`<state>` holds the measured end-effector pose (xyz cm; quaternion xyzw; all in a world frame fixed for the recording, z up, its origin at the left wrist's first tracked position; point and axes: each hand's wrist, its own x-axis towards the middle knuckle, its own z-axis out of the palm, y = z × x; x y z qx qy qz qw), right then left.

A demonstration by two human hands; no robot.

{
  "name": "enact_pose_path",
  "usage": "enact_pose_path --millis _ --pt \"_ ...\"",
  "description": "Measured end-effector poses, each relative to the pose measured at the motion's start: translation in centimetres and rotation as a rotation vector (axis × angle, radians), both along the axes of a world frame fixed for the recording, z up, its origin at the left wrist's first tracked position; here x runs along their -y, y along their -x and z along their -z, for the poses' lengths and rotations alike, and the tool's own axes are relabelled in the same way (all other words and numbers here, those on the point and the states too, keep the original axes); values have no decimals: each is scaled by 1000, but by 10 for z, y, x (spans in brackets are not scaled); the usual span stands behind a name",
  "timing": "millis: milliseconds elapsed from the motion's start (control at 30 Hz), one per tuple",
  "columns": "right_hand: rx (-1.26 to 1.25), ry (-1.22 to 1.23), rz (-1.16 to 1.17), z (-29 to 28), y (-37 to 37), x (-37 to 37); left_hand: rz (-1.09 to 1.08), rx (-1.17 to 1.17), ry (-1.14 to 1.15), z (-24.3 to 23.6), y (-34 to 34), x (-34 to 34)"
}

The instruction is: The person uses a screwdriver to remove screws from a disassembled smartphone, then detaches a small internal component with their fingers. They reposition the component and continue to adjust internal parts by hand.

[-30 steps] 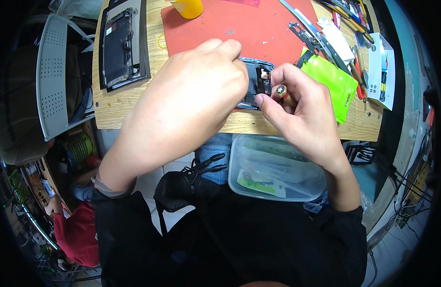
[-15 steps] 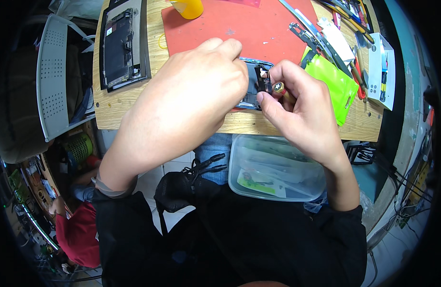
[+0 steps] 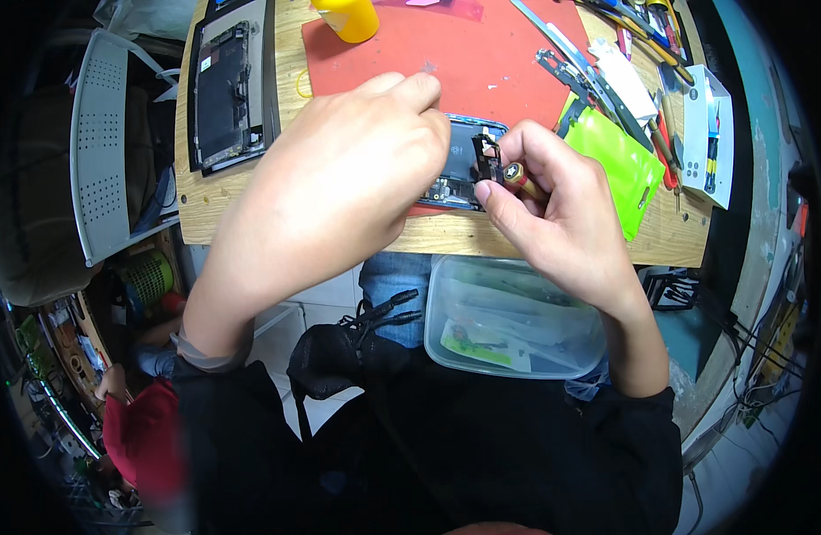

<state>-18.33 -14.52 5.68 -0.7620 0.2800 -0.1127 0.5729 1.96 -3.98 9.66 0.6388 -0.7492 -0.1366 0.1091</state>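
Observation:
An opened smartphone (image 3: 461, 147) with its inner parts bare lies near the table's front edge. My left hand (image 3: 361, 143) reaches across its left side, fingers curled down and closed; the fingertips, and anything in them, are hidden behind the hand. Over the phone's right end, my right hand (image 3: 562, 183) pinches a small black phone part (image 3: 488, 159) between thumb and forefinger. A screwdriver (image 3: 520, 176) with a gold and red handle is tucked in the same hand, its star-marked end cap facing up.
The phone lies partly on a red mat (image 3: 482, 71). A yellow cup (image 3: 348, 20) stands behind; a black phone screen assembly (image 3: 221, 89) lies left. Rightward are a green pouch (image 3: 611, 165), several tools and a white box (image 3: 706, 134). Below the table edge sits a clear plastic tub (image 3: 517, 357).
My left hand has shifted slightly left, uncovering more of the phone's inside. The black part in my right hand has dropped and tilted a little, with the screwdriver still held.

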Motion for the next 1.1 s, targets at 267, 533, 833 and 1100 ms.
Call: enact_pose_path --millis 267,533,833,1100 --pt "22 35 -1 6 2 1 9 49 1 -3 6 0" --pt "50 82 -16 11 2 1 18 163 -16 -6 16 -2" --pt "54 119 -17 9 0 2 40 160 -27 -5 19 -5" --pt "40 80 -3 7 1 0 24 148 -13 -6 18 -3"
